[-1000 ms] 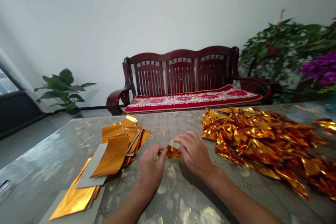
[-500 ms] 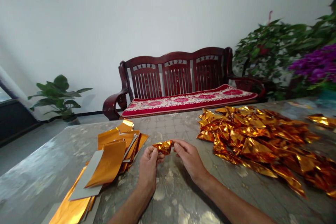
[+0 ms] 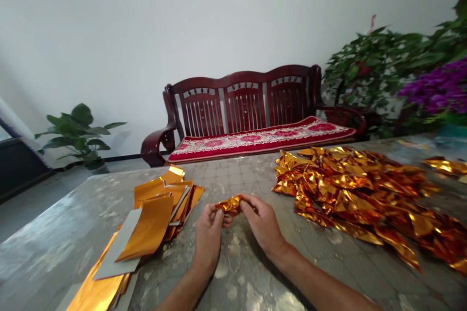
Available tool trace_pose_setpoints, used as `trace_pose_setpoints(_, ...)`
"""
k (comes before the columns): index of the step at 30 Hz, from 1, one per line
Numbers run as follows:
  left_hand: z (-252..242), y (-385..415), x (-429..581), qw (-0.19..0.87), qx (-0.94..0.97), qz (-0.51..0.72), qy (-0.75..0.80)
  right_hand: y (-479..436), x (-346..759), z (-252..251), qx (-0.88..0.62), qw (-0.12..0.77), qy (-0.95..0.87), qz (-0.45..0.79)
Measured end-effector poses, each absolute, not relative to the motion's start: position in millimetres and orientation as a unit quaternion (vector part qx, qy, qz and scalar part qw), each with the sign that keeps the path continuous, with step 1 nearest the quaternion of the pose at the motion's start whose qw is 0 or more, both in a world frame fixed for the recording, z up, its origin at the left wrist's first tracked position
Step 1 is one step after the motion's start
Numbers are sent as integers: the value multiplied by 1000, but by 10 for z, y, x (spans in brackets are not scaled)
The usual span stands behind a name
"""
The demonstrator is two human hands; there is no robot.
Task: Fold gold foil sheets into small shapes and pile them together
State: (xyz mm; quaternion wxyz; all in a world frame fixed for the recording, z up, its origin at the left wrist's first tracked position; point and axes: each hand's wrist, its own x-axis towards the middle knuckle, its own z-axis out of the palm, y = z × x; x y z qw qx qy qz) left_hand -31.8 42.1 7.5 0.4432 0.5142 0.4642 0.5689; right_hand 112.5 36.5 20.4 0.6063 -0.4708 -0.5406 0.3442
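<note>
Left hand (image 3: 207, 235) and right hand (image 3: 262, 226) both pinching, fingers and thumbs pressed together on opposite ends of a crumpled gold foil piece (image 3: 229, 205). Piece held between the hands, over the middle of the stone-topped bench (image 3: 47, 226). Left of the hands, just apart: flat foil sheets (image 3: 160, 199), overlapping, with grey card (image 3: 116, 243) among them. Right of the hands, near: folded foil heap (image 3: 350, 189), shiny, lying loose on the bench. Wooden settee (image 3: 241, 102) with red cushion (image 3: 259, 138) stands beyond.
</note>
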Motion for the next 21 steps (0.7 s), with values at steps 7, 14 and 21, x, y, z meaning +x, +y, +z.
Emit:
trace_pose_setpoints(7, 80, 416, -315, 439, 517, 570, 464, 346, 1107, 179, -476, 609, -531, 347)
trace_pose_setpoints(14, 90, 383, -304, 442, 526, 564, 459, 345, 1117, 208, -506, 602, -532, 313)
trace_pose_setpoints(21, 119, 363, -295, 446, 524, 555, 468, 346, 1121, 184, -529, 577, -570, 248)
